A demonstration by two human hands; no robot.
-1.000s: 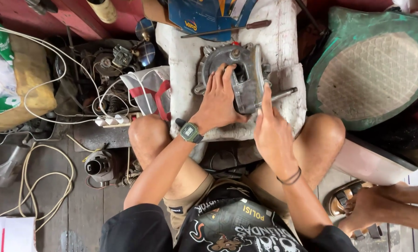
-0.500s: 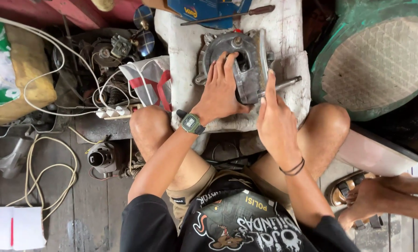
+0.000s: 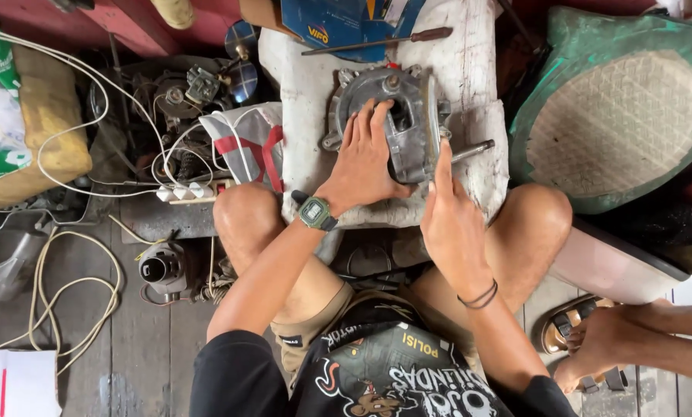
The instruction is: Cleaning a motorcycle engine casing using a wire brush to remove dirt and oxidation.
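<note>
Grey cast metal fills the middle of our view: a motor housing (image 3: 396,116) lies on a dirty white cloth pad (image 3: 469,69) that rests across our knees. Our left hand (image 3: 365,158) lies flat on the housing, its fingers (image 3: 369,123) spread and open, the tips reaching into the casing's hollow rather than clamping anything. Our right hand (image 3: 454,224) sits just to the right of it, index finger stretched out and pressed against the housing's round rim, the other fingers curled loosely and holding nothing. A steel shaft (image 3: 473,150) sticks out of the housing just right of that index fingertip. Beyond our left fingertips, at the far edge of the pad, lies a screwdriver (image 3: 377,42) with a dark wooden handle, partly over a blue carton (image 3: 338,23). Left of our left fingers, off the pad, a folded white and red cloth (image 3: 249,143) sits beside a white power strip (image 3: 191,191) with pale cables running from it. Well right of our right fingers stands a green woven fan cover (image 3: 616,108).
</note>
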